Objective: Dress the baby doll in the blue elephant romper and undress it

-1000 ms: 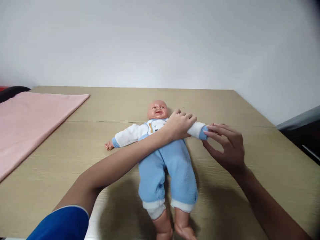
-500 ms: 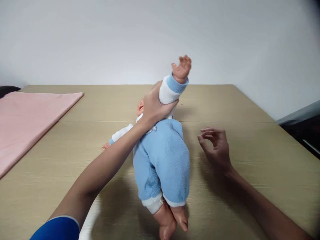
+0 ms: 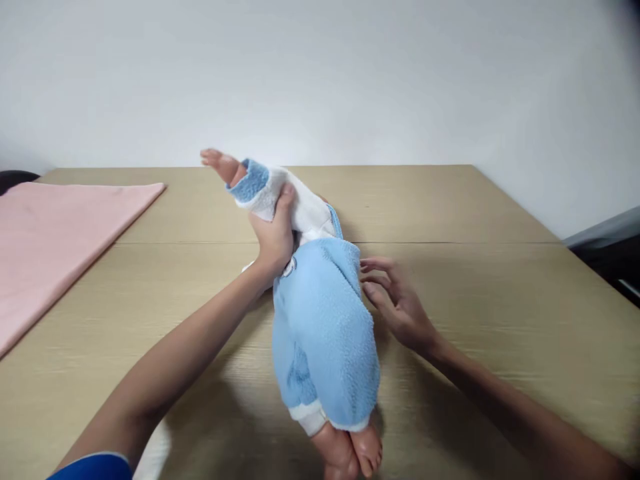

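Note:
A baby doll [image 3: 323, 327] in a light blue fleece suit with white sleeves lies rolled onto its side on the wooden table [image 3: 475, 220]. Its head is hidden. My left hand [image 3: 274, 233] is closed round the doll's white sleeve and holds that arm up and over to the left, the small plastic hand [image 3: 216, 160] pointing away. Beside the doll's blue back, my right hand [image 3: 395, 300] has its fingers spread and loose, the fingertips close to the fabric or just touching it. The doll's bare feet [image 3: 353, 453] are together at the near edge.
A pink cloth [image 3: 55, 233] lies flat on the table's left side. A white wall rises behind the table. A dark object [image 3: 607, 257] stands off the table's right edge, and a dark shape [image 3: 15, 179] sits at the far left.
My left hand has swung the doll's arm from upright over to the left, rolling the doll further onto its side. My right hand has moved in toward the doll's back.

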A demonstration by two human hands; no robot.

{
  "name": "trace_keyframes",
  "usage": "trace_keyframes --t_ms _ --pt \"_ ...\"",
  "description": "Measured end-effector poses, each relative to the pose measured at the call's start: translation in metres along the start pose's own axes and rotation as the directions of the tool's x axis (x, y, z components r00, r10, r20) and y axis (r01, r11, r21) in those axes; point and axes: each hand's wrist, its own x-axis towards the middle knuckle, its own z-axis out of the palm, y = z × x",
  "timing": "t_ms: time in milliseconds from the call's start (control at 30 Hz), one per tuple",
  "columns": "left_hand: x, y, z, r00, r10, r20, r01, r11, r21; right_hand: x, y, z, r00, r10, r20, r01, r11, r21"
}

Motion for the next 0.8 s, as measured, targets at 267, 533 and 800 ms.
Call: trace_keyframes --t_ms 267,533,800 --pt "-0.021 -0.007 -0.068 0.991 -0.118 -0.066 0.12 0.992 0.037 0.038 -0.024 0.042 0.983 0.098 0.152 -0.13 0.967 0.219" --pt "-0.023 0.001 -0.11 0.963 -0.264 -0.053 0.269 0.956 0.115 0.061 -0.04 0.062 0.991 -0.068 0.112 0.06 0.995 0.077" --pt "-0.01 -0.017 -0.137 0.905 -0.414 0.096 0.424 0.898 -0.117 0.068 -0.043 0.082 0.985 -0.102 0.142 0.053 0.947 0.318"
